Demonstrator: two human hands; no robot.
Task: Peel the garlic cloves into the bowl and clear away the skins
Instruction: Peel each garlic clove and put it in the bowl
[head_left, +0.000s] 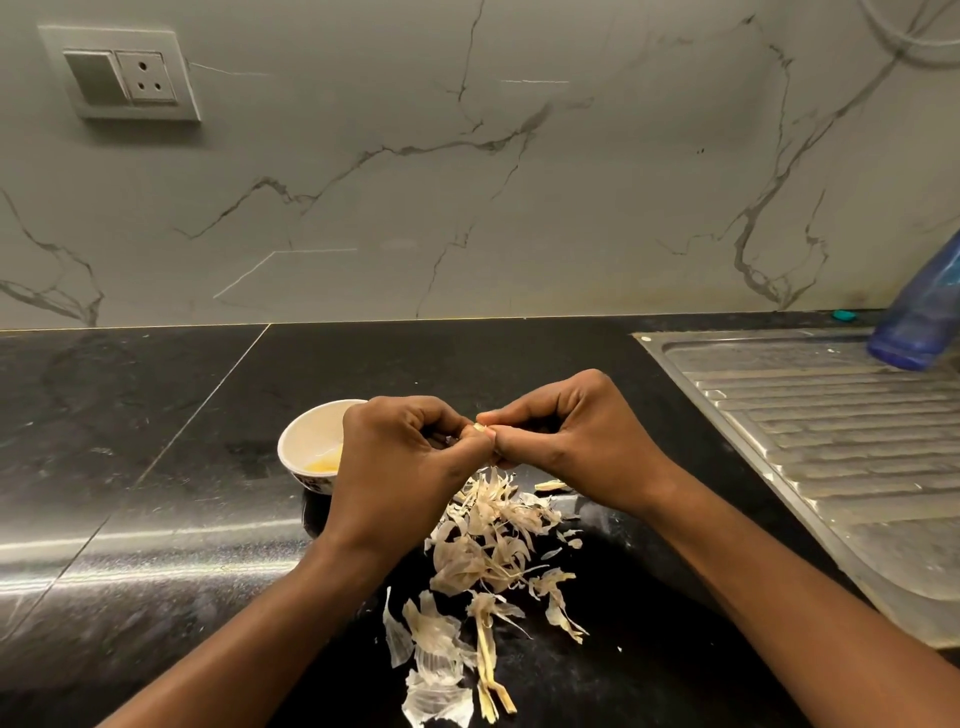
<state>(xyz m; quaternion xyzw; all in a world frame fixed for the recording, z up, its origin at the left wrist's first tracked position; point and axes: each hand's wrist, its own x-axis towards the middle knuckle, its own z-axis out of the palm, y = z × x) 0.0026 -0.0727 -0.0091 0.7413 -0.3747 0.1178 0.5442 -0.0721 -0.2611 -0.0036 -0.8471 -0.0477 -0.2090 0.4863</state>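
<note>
My left hand (400, 457) and right hand (566, 441) are both pinching one garlic clove (479, 428) between the fingertips, fingers curled. The white bowl (306, 431) sits just left of my left hand, with yellowish bits (324, 462) at the bottom. The skins (483, 551) are piled on the desk (156, 467) under my hands and back toward me.

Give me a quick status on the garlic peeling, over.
Left hand and right hand both pinching one garlic clove. Bowl just behind left hand. Skins piled on counter, not cleared. Nothing in the way.
</note>
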